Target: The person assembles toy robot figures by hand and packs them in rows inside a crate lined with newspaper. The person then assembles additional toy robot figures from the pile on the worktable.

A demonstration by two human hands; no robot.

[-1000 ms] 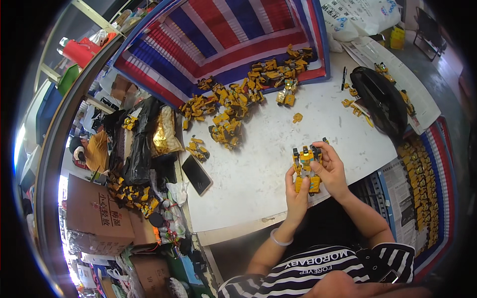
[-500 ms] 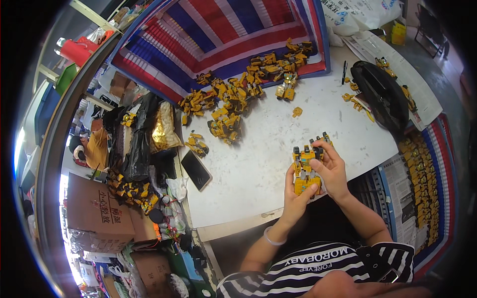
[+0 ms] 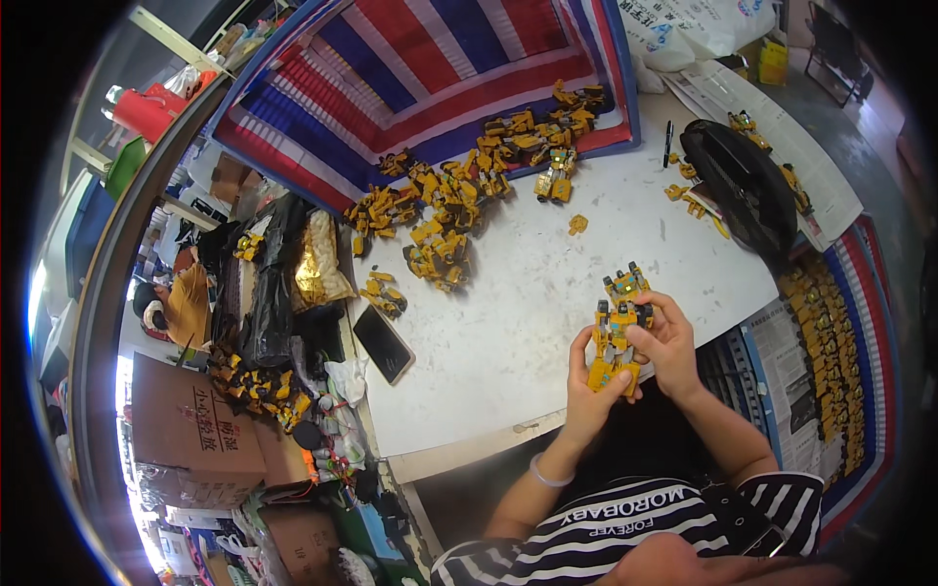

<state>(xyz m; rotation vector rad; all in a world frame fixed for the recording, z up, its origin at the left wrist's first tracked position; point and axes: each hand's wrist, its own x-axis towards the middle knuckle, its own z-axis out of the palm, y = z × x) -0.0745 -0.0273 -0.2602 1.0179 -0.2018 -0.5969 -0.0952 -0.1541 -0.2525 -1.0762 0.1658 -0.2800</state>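
I saw both hands, left hand (image 3: 594, 383) and right hand (image 3: 669, 340), clamped around a light, stiff, jointed yellow toy robot (image 3: 616, 332), best gripped by its torso, with the toy pile (image 3: 459, 200) at eleven o'clock.

White surface (image 3: 528, 322), scuffed. Heap of yellow toy robots (image 3: 459, 195) at far side, spilling onto striped red-white-blue tarp (image 3: 440, 59). Single small yellow part (image 3: 577, 224) apart from heap. Black phone (image 3: 383, 343) near left edge, lying flat. Black bag (image 3: 738, 186) at right, pen (image 3: 667, 143) just beside it. Rows of yellow robots (image 3: 831, 332) on newspaper at right. Cardboard boxes (image 3: 191, 430) at lower left, beside the surface.
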